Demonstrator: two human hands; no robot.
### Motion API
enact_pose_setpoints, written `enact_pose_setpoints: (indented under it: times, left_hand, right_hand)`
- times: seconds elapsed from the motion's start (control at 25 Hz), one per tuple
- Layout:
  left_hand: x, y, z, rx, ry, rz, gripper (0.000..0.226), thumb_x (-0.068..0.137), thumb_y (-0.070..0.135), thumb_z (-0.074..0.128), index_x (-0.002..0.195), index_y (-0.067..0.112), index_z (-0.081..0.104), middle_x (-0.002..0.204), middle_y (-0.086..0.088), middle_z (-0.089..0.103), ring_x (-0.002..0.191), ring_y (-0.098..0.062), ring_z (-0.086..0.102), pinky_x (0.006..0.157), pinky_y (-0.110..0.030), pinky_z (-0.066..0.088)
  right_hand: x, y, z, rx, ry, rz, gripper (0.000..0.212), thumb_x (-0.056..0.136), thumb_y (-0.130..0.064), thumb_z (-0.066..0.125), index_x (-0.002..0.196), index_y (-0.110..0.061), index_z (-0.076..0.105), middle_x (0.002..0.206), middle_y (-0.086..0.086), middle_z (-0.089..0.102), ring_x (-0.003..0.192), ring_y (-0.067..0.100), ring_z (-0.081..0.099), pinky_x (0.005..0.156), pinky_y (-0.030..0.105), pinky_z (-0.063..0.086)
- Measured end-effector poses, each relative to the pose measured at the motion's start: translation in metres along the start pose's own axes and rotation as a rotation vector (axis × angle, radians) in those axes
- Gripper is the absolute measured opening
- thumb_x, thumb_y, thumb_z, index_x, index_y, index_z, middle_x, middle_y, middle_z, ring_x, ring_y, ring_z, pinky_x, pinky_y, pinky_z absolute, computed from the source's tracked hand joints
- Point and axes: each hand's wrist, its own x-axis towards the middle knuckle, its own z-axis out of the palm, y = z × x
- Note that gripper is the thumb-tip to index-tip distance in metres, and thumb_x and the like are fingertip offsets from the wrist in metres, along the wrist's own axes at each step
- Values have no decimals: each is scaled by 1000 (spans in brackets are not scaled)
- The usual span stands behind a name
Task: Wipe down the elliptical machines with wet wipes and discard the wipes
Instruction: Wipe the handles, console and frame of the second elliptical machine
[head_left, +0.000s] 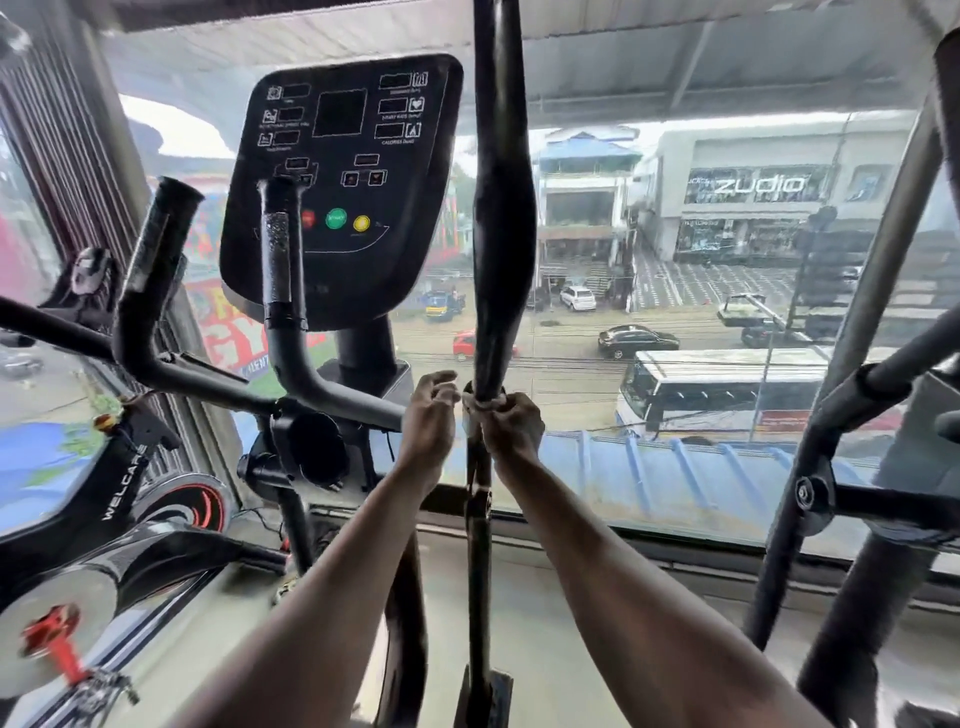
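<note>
The elliptical's tall black moving handle (503, 218) rises in the middle of the view, its foam grip ending just above my hands. My right hand (511, 423) is closed around the bar right below the grip, pressing a white wet wipe (474, 415) against it. My left hand (428, 415) hovers just left of the bar with fingers curled and apart, fingertips close to the wipe. The black console (343, 187) with red, green and yellow buttons stands up left. A fixed black handlebar (280, 291) bends in front of the console.
A spin bike (104, 509) with a silver flywheel and red pedal stands at the left. Black frame bars of another machine (841, 452) rise at the right. A large window (675, 312) straight ahead looks onto a street; a concrete ledge (597, 597) runs below it.
</note>
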Motion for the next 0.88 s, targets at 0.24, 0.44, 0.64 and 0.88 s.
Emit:
enact_pose_setpoints:
  times: [0.24,0.44,0.64,0.88]
  left_hand:
    - [-8,18,14,-92,-18,138,30,89,18,43,85,29,71,90,4,69,89,-15,60,83,-34,47]
    - [-13,16,21,-122,5,168,31,90,19,41,86,29,70,85,5,71,86,-16,64,88,-41,49]
    - [-18,17,28,-132,59,167,33,91,19,39,89,29,71,93,1,73,95,-22,65,92,-43,49]
    - [-28,26,33,-147,113,242,36,88,15,39,93,30,71,97,-1,72,100,-24,65,95,-48,48]
  right_hand:
    - [-14,0,-3,196,62,-194,34,73,-39,79,78,-23,50,77,-3,65,75,19,63,66,34,50]
    - [-22,-16,-24,271,120,-520,26,76,-13,78,83,-21,54,82,6,62,69,6,64,62,26,55]
    - [-25,-27,-36,229,90,-449,25,71,-18,76,80,-27,54,79,2,64,70,19,65,65,42,57]
    - [-40,-48,-54,260,91,-672,26,73,-11,74,91,-17,56,86,2,63,73,15,64,69,37,56]
